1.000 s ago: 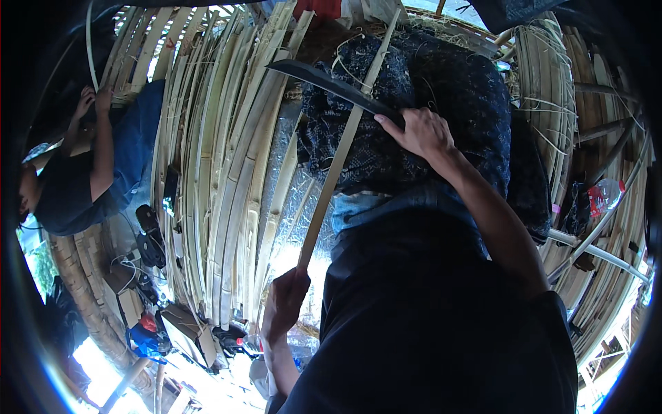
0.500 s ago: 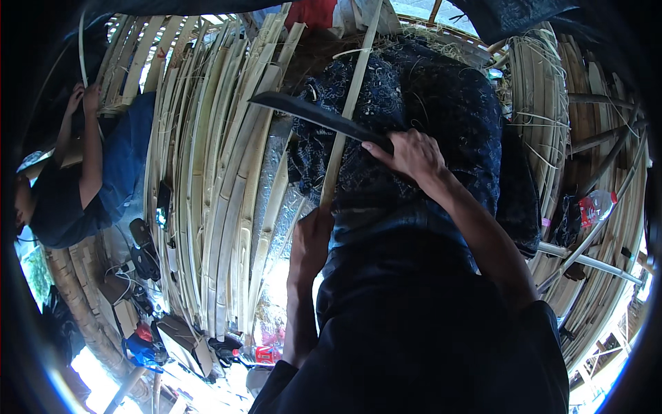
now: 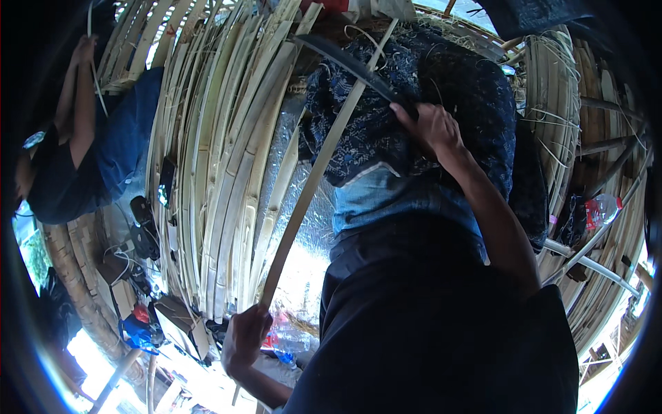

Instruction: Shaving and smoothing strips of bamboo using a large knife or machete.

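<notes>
Bamboo strip (image 3: 314,179) runs diagonally from my left hand (image 3: 246,339), gripping its near end, up across my lap, where my right hand (image 3: 431,127) holds the curved knife (image 3: 352,65) against it.

Stacked bamboo slats (image 3: 207,172) wall off the left; a patterned cloth (image 3: 414,103) covers the lap, leaving only the silvery mat (image 3: 303,228) strip between them open.
</notes>
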The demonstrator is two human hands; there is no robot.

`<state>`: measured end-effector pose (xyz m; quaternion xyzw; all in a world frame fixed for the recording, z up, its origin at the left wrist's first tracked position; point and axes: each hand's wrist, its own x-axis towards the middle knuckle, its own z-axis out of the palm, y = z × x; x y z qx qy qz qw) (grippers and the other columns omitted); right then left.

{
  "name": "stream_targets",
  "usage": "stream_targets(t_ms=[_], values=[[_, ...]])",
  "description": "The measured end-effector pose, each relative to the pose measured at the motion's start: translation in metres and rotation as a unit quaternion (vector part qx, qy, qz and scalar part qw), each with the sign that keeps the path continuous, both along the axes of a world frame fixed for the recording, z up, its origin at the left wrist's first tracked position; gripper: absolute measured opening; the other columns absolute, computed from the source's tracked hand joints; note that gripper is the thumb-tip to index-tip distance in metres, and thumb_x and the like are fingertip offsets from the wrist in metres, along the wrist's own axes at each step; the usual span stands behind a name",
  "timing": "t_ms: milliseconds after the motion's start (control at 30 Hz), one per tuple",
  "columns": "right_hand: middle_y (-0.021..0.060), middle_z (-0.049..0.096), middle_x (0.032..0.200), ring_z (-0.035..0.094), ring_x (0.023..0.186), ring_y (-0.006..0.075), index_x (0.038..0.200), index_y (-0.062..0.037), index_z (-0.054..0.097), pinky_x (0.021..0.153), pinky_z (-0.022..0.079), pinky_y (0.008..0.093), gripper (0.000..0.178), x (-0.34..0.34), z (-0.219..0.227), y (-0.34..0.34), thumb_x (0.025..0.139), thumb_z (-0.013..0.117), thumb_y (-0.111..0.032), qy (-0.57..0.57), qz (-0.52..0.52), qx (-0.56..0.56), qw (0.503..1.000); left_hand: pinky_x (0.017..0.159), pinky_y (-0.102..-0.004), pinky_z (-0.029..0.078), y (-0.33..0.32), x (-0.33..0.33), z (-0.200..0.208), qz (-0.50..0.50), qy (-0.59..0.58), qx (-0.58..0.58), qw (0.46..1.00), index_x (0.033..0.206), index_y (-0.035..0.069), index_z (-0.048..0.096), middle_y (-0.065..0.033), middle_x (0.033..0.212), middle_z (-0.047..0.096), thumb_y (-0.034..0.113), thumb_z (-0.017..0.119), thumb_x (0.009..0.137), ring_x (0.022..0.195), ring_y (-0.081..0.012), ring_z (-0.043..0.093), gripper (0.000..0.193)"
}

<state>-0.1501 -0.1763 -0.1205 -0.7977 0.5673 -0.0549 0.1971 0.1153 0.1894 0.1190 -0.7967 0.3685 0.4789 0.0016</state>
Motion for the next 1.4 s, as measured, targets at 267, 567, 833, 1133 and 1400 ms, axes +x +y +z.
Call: stream_targets(t_ms=[267,567,833,1133,1400], values=[[0.0237,0.068,0.075,0.067,0.072,0.0407,0.092,-0.0003,0.073,0.069,0.054,0.0437,0.054,0.015,0.031,-0.005,0.099,0.058,-0.052,-0.037,-0.019,0.072,0.997,0.053,-0.0283,0.034,-0.002,0.025,-0.061,0.215,0.122,-0.019,0.969,0.075,0.005,0.059,0.0021,0.059,0.048,0.050,0.049,0.105,0.057,-0.0073,0.044,0.055],[0.0094,0.057,0.061,0.050,0.055,0.0163,0.088,0.0039,0.065,0.056,0.043,0.0357,0.045,-0.017,0.095,-0.008,0.096,0.066,-0.041,-0.278,0.046,0.185,0.942,0.069,-0.0384,0.049,-0.129,-0.037,-0.135,0.109,0.103,-0.254,0.955,0.095,0.005,0.070,-0.0118,0.077,0.067,0.024,0.058,0.102,0.072,-0.0232,0.064,0.023],[-0.0023,0.048,0.059,0.044,0.055,0.0056,0.077,-0.0032,0.057,0.051,0.035,0.0256,0.026,-0.063,0.128,-0.029,0.087,0.077,-0.018,-0.427,-0.025,0.086,0.900,0.064,-0.0318,0.046,-0.169,-0.034,-0.106,0.091,0.185,-0.279,0.938,0.100,0.004,0.074,-0.0057,0.077,0.067,0.036,0.057,0.103,0.068,-0.0124,0.059,0.036],[-0.0059,0.051,0.060,0.042,0.045,0.0014,0.093,0.0015,0.065,0.041,0.030,0.0210,0.019,-0.075,0.139,-0.033,0.095,0.069,-0.017,-0.591,-0.168,0.143,0.776,0.052,-0.0278,0.033,-0.193,-0.039,-0.088,0.096,0.222,-0.199,0.950,0.081,0.003,0.075,0.0010,0.055,0.051,0.044,0.061,0.100,0.055,-0.0066,0.046,0.048],[-0.0045,0.048,0.057,0.040,0.043,0.0025,0.115,0.0050,0.067,0.040,0.030,0.0223,0.024,-0.072,0.163,-0.034,0.096,0.069,-0.010,-0.683,-0.174,0.232,0.670,0.048,-0.0272,0.025,-0.208,-0.059,-0.085,0.088,0.270,-0.150,0.947,0.079,-0.005,0.072,0.0026,0.050,0.043,0.042,0.062,0.100,0.046,-0.0041,0.035,0.052]])
